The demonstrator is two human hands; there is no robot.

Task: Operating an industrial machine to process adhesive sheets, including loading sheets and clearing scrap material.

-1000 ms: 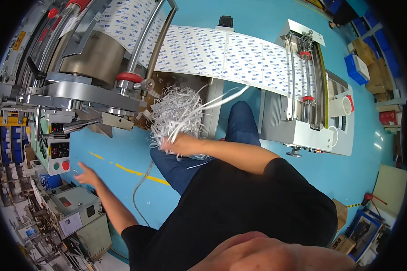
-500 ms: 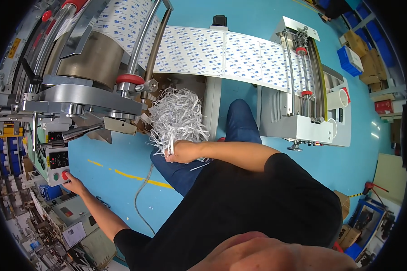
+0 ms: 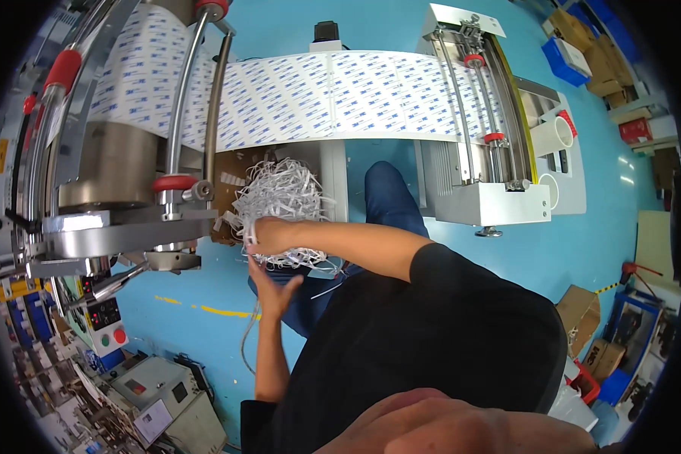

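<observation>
A tangled heap of thin white strips rises in front of me, above my bent legs. My right hand is closed at its near left edge, with a white strip showing at the fingers. Just below it, my left hand reaches up with the thumb spread wide from the fingers. Its fingertips come close to the right hand and the strips; whether they touch is hidden. Part of a brown cardboard box shows beside the heap.
A white web with blue print runs across from the roller machine on the left to a second machine on the right. A control panel with red and green buttons stands at lower left. A cable lies on the blue floor.
My left hand has left the red button on the control panel and come over beside my right hand. The right hand stays at the strips. The whole view has shifted.
</observation>
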